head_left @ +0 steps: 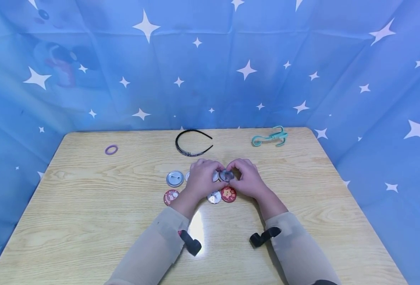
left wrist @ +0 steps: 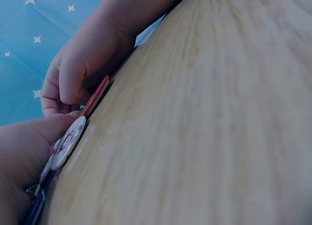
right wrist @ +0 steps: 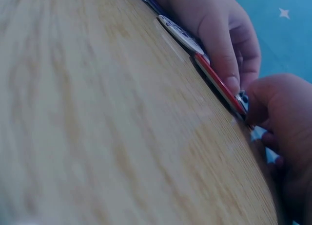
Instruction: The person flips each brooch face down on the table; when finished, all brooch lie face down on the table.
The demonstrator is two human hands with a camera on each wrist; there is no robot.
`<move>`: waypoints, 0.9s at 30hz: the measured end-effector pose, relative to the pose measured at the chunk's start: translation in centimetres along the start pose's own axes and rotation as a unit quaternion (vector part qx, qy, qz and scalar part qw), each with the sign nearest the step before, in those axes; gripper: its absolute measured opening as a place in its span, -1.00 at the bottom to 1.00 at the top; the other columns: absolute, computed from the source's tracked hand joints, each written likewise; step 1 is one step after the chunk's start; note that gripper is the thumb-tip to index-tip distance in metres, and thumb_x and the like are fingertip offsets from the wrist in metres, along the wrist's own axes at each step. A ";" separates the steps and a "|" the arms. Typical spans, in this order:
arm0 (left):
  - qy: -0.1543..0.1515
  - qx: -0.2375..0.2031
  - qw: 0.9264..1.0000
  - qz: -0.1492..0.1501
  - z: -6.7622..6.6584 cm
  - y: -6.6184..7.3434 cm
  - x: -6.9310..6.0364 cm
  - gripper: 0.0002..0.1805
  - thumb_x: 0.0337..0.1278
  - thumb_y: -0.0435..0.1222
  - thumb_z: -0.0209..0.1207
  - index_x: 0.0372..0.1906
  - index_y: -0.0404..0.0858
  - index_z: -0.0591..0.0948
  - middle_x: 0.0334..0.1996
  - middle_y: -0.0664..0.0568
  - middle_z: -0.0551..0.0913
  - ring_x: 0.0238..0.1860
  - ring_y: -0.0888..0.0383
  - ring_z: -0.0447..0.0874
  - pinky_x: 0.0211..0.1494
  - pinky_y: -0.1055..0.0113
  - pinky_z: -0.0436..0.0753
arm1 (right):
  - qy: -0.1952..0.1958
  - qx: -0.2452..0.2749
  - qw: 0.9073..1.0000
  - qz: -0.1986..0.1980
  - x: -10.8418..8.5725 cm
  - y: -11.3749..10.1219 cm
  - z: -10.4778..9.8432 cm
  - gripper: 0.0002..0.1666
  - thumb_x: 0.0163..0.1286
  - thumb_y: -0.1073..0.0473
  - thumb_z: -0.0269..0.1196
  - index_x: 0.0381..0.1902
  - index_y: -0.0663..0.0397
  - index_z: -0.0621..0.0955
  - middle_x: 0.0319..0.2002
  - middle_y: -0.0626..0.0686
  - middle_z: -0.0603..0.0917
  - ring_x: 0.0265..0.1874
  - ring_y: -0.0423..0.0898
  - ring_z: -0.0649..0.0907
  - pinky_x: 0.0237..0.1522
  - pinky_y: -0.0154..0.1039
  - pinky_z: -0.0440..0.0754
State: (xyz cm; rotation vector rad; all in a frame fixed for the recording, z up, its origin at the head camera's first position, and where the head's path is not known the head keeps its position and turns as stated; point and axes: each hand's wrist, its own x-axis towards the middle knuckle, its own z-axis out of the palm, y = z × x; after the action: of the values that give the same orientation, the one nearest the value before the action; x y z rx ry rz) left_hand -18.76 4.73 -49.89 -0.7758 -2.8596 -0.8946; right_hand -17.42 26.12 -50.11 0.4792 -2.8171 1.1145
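Observation:
Between both hands is a round pin-back button badge (head_left: 226,175), grey back upward. My left hand (head_left: 203,178) pinches its left edge with thumb and fingertips, and my right hand (head_left: 246,180) does the same on its right. Just below lie a red badge with a yellow star figure (head_left: 229,194) and a whitish badge (head_left: 214,197). Partly covered by the left hand is another badge (head_left: 215,176). Left of that hand lie a silver pin-back badge (head_left: 175,179) and a red badge (head_left: 170,196). Seen low from the left wrist, a white patterned badge (left wrist: 69,142) lies beside the fingers.
A black toothed headband (head_left: 185,152) lies behind the hands. At the back right is a teal hair clip (head_left: 272,136), and a purple ring-shaped band (head_left: 111,149) lies at the back left. Blue star-patterned cloth (head_left: 210,71) hangs behind the wooden table (head_left: 106,221).

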 end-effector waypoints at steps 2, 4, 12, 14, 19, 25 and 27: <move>-0.002 0.011 1.000 0.009 0.0 -0.1 -0.2 -0.46 0.09 0.19 0.53 0.12 0.08 0.72 0.12 0.19 0.72 0.22 0.06 0.50 0.29 0.05 0.39 | 0.002 0.003 1.000 -0.004 0.0 0.0 0.1 -0.61 0.10 0.30 0.42 -0.09 -0.15 0.68 -0.03 -0.12 0.72 0.11 0.02 0.50 0.28 0.14 0.29; -0.002 0.021 1.000 0.019 0.1 -0.1 -0.4 -0.46 0.11 0.19 0.51 0.14 0.08 0.72 0.13 0.18 0.71 0.21 0.07 0.50 0.28 0.05 0.40 | 0.003 0.008 1.000 -0.008 -0.1 -0.1 0.2 -0.63 0.13 0.30 0.39 -0.10 -0.13 0.69 -0.04 -0.10 0.73 0.10 0.04 0.51 0.27 0.15 0.29; 0.030 0.007 0.998 0.056 -0.1 -0.4 -0.5 -0.59 0.20 0.05 0.44 0.10 0.02 0.73 0.11 0.15 0.70 0.20 0.06 0.48 0.39 -0.06 0.26 | 0.020 0.020 0.999 -0.019 0.1 -0.3 0.4 -0.63 0.12 0.32 0.35 -0.10 -0.11 0.71 -0.06 -0.09 0.75 0.05 0.03 0.53 0.23 0.16 0.31; 0.061 -0.003 0.995 0.074 -0.2 -0.3 -0.5 -0.67 0.21 -0.01 0.42 0.03 0.00 0.75 0.07 0.13 0.72 0.20 0.05 0.49 0.39 -0.10 0.23 | 0.023 0.021 0.999 -0.020 0.1 -0.3 0.4 -0.64 0.12 0.31 0.36 -0.10 -0.10 0.71 -0.08 -0.10 0.75 0.04 0.03 0.53 0.23 0.14 0.31; 0.188 -0.011 0.968 0.164 -0.5 -0.1 -0.4 -0.88 0.25 -0.15 0.36 -0.20 -0.06 0.78 -0.15 0.12 0.76 0.07 0.03 0.59 0.29 -0.12 0.35 | 0.042 0.049 0.998 -0.007 0.2 -0.3 0.5 -0.72 0.20 0.32 0.37 -0.11 -0.02 0.72 -0.11 -0.02 0.74 -0.02 0.04 0.54 0.16 0.07 0.38; 0.239 -0.003 0.946 0.221 -0.2 0.5 -0.7 -0.88 0.29 -0.17 0.26 -0.27 -0.07 0.77 -0.23 0.16 0.75 -0.06 0.08 0.62 0.15 -0.05 0.44 | 0.097 0.092 0.990 0.033 0.1 -0.3 0.3 -0.78 0.26 0.42 0.30 -0.16 0.11 0.70 -0.11 0.09 0.69 -0.08 0.02 0.57 0.03 -0.03 0.55; 0.233 -0.009 0.948 0.217 0.0 0.5 -0.9 -0.89 0.28 -0.18 0.27 -0.26 -0.08 0.77 -0.23 0.15 0.76 -0.07 0.08 0.63 0.13 -0.02 0.44 | 0.101 0.091 0.990 0.033 0.0 -0.2 0.3 -0.80 0.27 0.42 0.31 -0.17 0.12 0.70 -0.10 0.10 0.69 -0.07 0.02 0.58 0.03 -0.04 0.56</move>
State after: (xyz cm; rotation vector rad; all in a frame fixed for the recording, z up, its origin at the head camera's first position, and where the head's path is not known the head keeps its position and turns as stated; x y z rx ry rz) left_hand -17.78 4.66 -49.84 -0.9845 -2.1613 -0.8924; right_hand -17.39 25.78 -50.20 0.2681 -2.5893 1.3572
